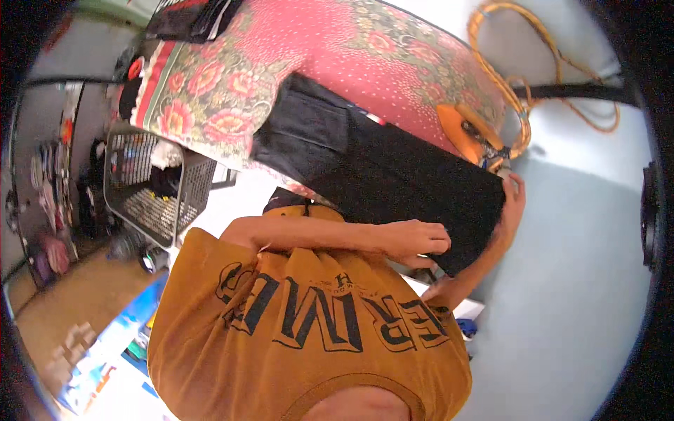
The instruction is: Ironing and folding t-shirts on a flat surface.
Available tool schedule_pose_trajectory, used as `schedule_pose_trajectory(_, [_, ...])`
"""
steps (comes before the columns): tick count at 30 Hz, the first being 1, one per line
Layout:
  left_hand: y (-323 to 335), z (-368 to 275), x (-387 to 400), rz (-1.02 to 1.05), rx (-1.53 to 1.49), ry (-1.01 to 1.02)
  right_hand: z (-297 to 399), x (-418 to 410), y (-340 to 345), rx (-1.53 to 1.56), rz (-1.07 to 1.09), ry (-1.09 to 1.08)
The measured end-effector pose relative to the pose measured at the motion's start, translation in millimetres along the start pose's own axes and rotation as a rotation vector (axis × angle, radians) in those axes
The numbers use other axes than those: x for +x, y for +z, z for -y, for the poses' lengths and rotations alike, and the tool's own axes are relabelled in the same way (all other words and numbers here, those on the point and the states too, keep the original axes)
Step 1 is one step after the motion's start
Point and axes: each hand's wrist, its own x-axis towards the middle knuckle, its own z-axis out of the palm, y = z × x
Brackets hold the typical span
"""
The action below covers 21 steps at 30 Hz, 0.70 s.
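A black garment (405,168) with a large pocket lies flat and folded over a pink floral cloth (337,37). My left forearm crosses in front of my chest, and my left hand (413,243) has its fingers curled at the garment's near edge, thumb below. Around the garment's right end reaches my right hand (512,202), with its fingers bent at the far right corner. Just beyond that corner an orange iron (466,131) stands on the cloth. A thick orange-yellow cord (518,123) loops up from beside it.
A grey perforated plastic basket (197,184) with some clothes inside stands at the left. Dark folded items (192,21) lie at the cloth's far left. A pale wall (568,237) rises close on the right. Hanging clothes (52,184) are blurred at the far left.
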Motion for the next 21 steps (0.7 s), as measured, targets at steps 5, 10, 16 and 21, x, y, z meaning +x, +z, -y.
schedule_pose_trajectory(5, [-63,-18,-52,-0.416,0.034,-0.199,97,-11,100,-0.043,0.244,-0.113])
schedule_pose_trajectory(10, [-79,-23,-141,-1.261,0.323,-0.550,100,19,258,0.013,0.601,0.006])
schedule_pose_trajectory(16, [-114,64,-237,-1.788,0.292,-0.659,-5,61,426,0.032,0.867,0.236])
schedule_pose_trajectory(21, [-102,47,-222,-1.228,1.087,-1.076,-46,57,411,-0.065,0.762,-0.026])
